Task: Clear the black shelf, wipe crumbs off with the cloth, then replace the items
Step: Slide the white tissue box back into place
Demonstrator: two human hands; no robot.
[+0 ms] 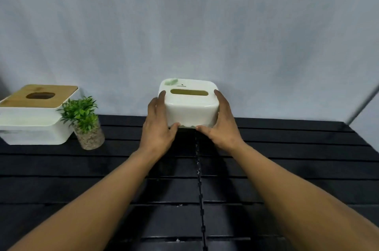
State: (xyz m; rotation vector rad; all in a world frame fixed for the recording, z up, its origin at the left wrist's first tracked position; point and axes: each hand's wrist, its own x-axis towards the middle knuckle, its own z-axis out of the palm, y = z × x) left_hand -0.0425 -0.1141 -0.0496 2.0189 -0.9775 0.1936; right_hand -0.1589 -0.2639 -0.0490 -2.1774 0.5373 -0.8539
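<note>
A white tissue box [189, 105] with a slot in its top and a green mark at one corner is at the back middle of the black slatted shelf [287, 168]. My left hand [159, 125] grips its left side, thumb under the front edge. My right hand [220, 125] grips its right side the same way. Whether the box rests on the shelf or hangs just above it I cannot tell. No cloth is in view.
At the back left stands a white tissue box with a wooden lid [37, 115], and beside it a small green plant in a glass jar [85, 123]. A grey wall rises behind. Small pale crumbs [177, 240] lie on the near slats.
</note>
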